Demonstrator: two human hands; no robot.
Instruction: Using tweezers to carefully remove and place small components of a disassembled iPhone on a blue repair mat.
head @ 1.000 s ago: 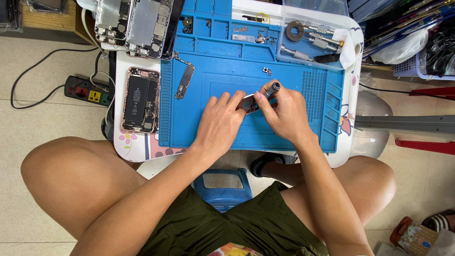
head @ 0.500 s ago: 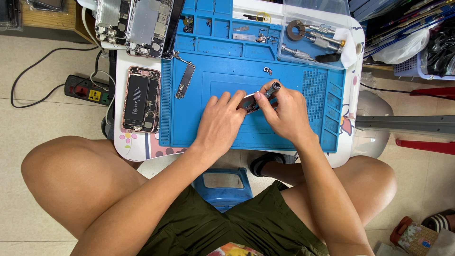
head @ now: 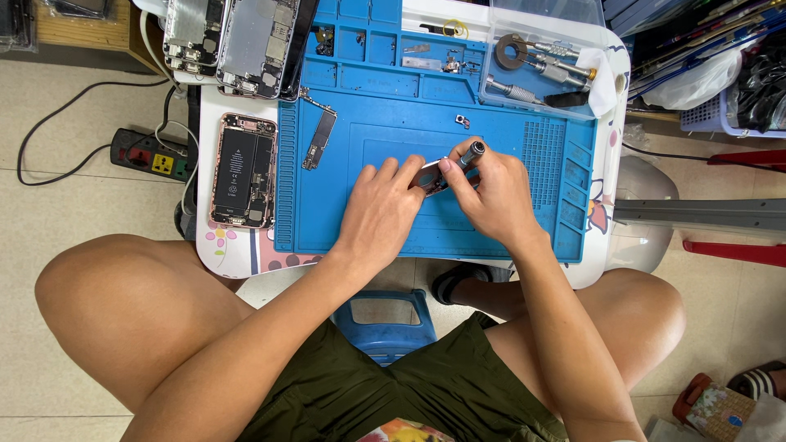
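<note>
No change is seen: driver gripped by right hand, part, half hidden, pinched by left hand.

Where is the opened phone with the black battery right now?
In the head view, the opened phone lies on the white table, just off the blue mat's left edge.

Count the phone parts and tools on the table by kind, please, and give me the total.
Opened phone bodies: 3, one beside the blue mat, two at the top edge
Loose circuit board: 1
Screwdriver in the right hand: 1
Small part under the left hand: 1
Spare screwdriver handles in the clear tray: about 3
Total: about 9
</note>
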